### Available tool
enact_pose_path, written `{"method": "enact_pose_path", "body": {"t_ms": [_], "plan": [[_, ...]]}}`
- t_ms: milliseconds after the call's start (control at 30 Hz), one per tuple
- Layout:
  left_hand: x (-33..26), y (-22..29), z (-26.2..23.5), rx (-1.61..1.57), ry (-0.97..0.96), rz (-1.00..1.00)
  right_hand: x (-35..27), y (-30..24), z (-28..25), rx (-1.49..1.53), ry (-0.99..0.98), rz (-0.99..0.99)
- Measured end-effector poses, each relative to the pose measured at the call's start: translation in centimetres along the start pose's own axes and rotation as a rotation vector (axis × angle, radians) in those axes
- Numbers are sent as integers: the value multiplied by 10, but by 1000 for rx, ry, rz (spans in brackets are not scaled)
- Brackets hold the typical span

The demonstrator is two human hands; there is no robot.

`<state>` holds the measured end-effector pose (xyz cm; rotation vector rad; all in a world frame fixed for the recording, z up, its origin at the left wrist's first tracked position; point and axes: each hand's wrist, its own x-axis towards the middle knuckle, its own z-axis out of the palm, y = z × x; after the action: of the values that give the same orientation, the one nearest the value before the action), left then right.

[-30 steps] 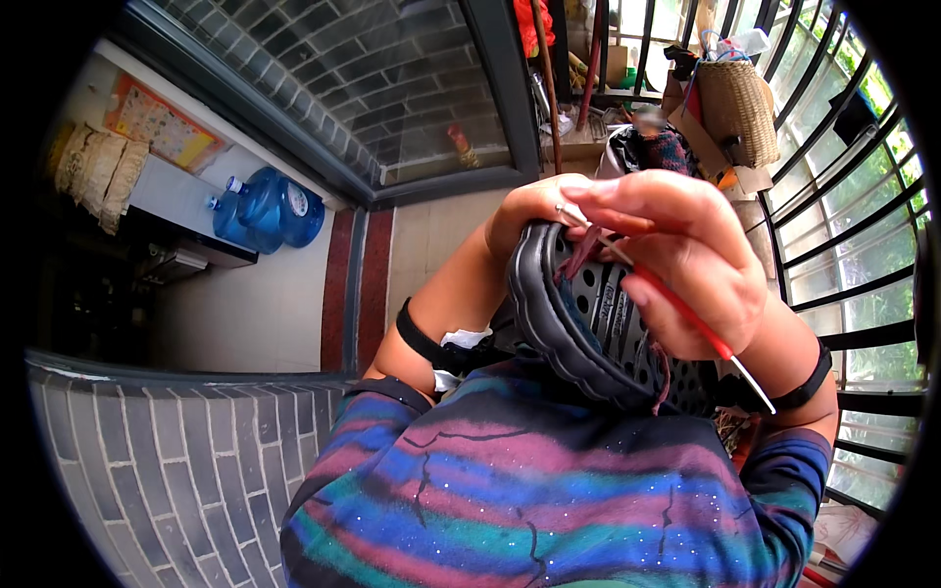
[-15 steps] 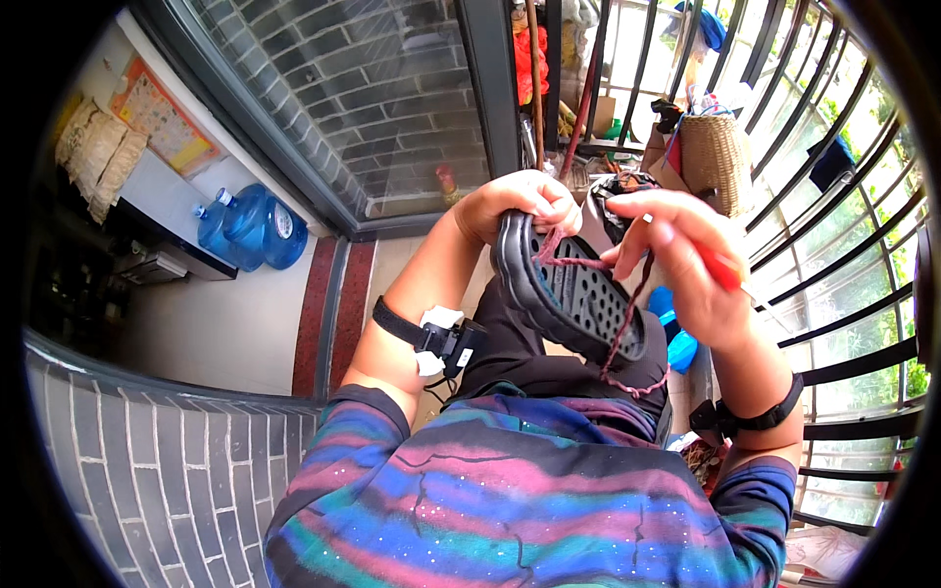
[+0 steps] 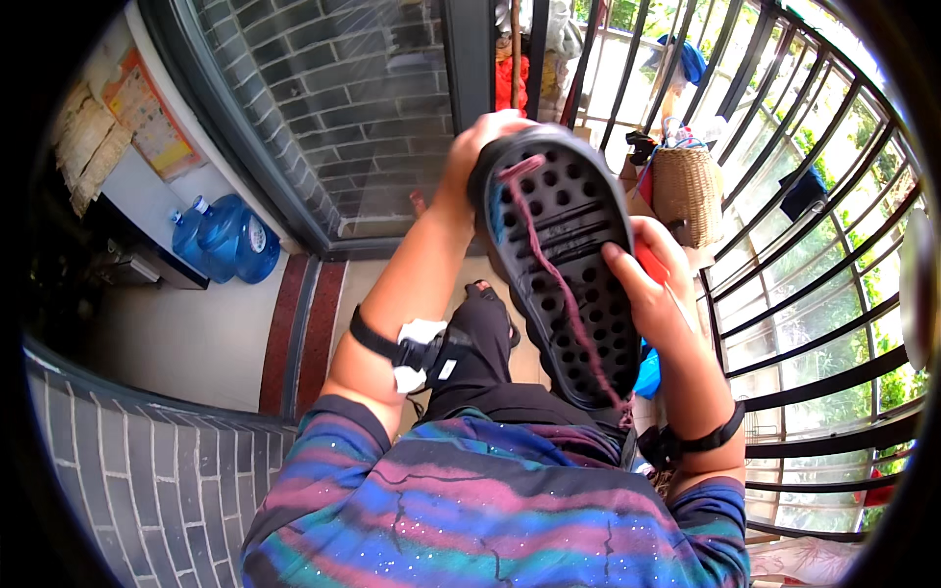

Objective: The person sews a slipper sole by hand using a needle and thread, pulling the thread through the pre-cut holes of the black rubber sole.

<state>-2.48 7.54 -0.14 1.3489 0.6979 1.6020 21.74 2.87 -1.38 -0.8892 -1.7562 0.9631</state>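
A black shoe sole (image 3: 580,218) with rows of round holes stands tilted before me, its perforated face toward me. Reddish-pink yarn (image 3: 541,257) passes through it near the top and trails down across that face to the lower end. My left hand (image 3: 478,149) is closed on the sole's upper left edge, its fingers mostly hidden behind it. At the right edge my right hand (image 3: 659,284) grips the sole, thumb on the perforated face. A red handle-like piece (image 3: 650,263) shows within that hand; the rest of it is covered.
Black railings (image 3: 804,284) curve along the right, with a woven basket (image 3: 686,196) beside them. Blue water jugs (image 3: 235,238) stand at the left, past a dark door frame (image 3: 475,78). Below the sole are my legs and a sandalled foot (image 3: 480,291).
The sole has been raised and turned so its perforated face shows more fully. My right hand has moved from pulling the yarn to gripping the sole's right edge.
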Motion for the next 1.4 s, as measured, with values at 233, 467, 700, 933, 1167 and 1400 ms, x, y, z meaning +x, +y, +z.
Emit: {"method": "enact_pose_path", "body": {"t_ms": [233,467,700,933,1167,1400], "plan": [[-47,19,45,521,219,452,-22,-23,-2,377,210,92],[-57,31,64,856,314,550,-32,-21,0,368,275,93],[-53,26,58,1152,382,720,-40,-18,-2,258,223,100],[-54,27,58,1258,290,571,-49,-22,-4,175,177,105],[-56,28,48,877,283,351,-55,-19,-9,249,198,174],[-65,25,58,1002,199,395,-55,-15,-9,195,200,126]]}}
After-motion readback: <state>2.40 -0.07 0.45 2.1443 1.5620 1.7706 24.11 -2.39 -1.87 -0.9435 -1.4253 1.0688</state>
